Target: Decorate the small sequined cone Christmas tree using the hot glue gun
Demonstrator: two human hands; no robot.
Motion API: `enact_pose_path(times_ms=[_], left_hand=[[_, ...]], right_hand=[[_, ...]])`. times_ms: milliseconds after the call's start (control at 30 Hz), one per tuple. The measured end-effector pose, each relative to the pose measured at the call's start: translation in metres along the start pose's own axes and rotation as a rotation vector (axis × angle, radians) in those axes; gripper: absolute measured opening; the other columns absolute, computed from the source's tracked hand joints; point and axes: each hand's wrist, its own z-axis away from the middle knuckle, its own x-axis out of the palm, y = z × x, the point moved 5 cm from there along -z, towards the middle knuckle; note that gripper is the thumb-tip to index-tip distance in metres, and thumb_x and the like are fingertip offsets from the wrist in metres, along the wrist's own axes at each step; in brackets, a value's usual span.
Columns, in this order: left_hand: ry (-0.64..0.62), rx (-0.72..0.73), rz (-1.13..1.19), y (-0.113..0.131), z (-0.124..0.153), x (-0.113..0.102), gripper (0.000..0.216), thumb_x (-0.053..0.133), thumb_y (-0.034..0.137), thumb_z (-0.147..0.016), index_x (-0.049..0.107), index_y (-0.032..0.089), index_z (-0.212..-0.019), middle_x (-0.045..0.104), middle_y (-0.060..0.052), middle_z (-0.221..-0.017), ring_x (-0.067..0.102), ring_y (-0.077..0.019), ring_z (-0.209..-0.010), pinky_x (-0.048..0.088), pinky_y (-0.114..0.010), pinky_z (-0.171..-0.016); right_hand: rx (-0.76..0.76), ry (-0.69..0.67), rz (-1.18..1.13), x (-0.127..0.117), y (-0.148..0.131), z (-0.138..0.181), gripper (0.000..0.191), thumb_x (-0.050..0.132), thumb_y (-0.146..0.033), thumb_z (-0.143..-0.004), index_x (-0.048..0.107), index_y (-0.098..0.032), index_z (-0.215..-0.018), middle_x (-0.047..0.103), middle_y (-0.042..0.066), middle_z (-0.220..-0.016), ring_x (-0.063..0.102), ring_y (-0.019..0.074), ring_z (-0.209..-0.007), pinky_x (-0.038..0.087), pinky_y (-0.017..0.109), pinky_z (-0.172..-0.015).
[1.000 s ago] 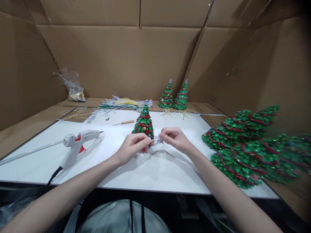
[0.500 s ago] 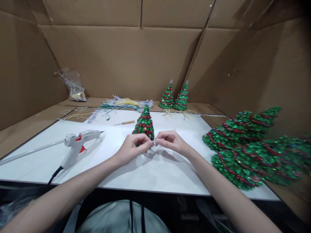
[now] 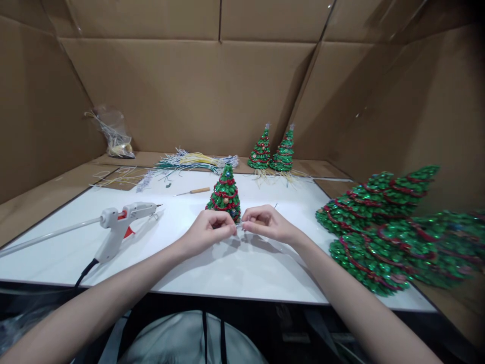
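Observation:
Between my two hands is a small, clear, shiny piece, too small to make out its kind. My left hand pinches its left side between thumb and forefinger. From the right, my right hand grips the other side with closed fingers. A thin dark tip sticks up behind the right hand's knuckles. Just behind both hands stands a small green Christmas tree with red garland and little ornaments. Its top is bare, and my left hand hides part of its base.
A glue gun with its stick lies at left. An awl-like tool with a wooden handle rests behind the tree. Coloured wires and two small topped trees stand at the back. Larger trees crowd the right side.
The clear piece has turned between my fingers and now looks thinner. My fingers have shifted slightly; the dark tip behind my right hand shows more. The tree stays in place.

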Motion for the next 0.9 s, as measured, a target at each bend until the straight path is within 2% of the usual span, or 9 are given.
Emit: enact_pose_path(times_ms=[333, 900], left_hand=[[-0.037, -0.045, 0.034, -0.0014, -0.0002, 0.0019, 0.019, 0.055, 0.028, -0.074, 0.062, 0.012, -0.068, 0.046, 0.003, -0.055, 0.036, -0.0081, -0.05, 0.025, -0.021, -0.048], [-0.061, -0.05, 0.048, -0.0011, -0.0005, 0.0036, 0.018, 0.054, 0.027, -0.073, 0.06, 0.012, -0.066, 0.043, 0.004, -0.053, 0.035, -0.0081, -0.05, 0.023, -0.022, -0.048]], right_hand=[[-0.005, 0.005, 0.024, 0.0, 0.0003, 0.0003, 0.035, 0.062, -0.048, -0.076, 0.059, -0.013, -0.071, 0.033, -0.006, -0.05, 0.028, 0.0064, -0.047, 0.02, 0.023, -0.044], [-0.027, -0.033, 0.03, 0.0005, 0.0012, -0.0002, 0.032, 0.061, -0.044, -0.077, 0.059, -0.013, -0.072, 0.038, -0.005, -0.053, 0.031, 0.0068, -0.048, 0.023, 0.022, -0.045]])
